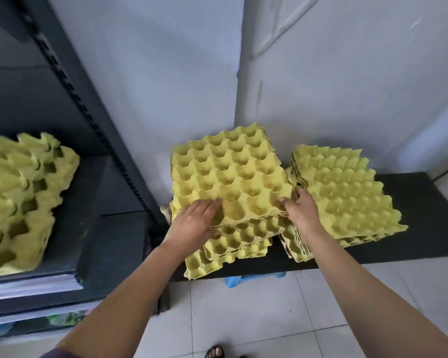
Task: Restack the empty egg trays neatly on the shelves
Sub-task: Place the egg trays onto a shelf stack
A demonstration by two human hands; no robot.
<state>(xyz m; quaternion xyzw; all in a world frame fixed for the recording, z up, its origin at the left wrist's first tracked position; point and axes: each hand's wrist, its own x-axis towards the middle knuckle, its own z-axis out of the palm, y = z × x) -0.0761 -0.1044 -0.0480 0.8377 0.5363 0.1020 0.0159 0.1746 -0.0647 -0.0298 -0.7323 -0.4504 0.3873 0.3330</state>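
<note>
Black mat (424, 202), tray (233, 171) beneath left hand (194, 223), right hand (301, 210) seemingly pinching corner

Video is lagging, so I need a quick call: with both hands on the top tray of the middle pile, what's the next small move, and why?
Probably lift the top tray straight up off its pile. The right hand grips its near right corner, the left hand lies on its near edge, and the trays beneath sit skewed, so sliding might drag them.
</note>
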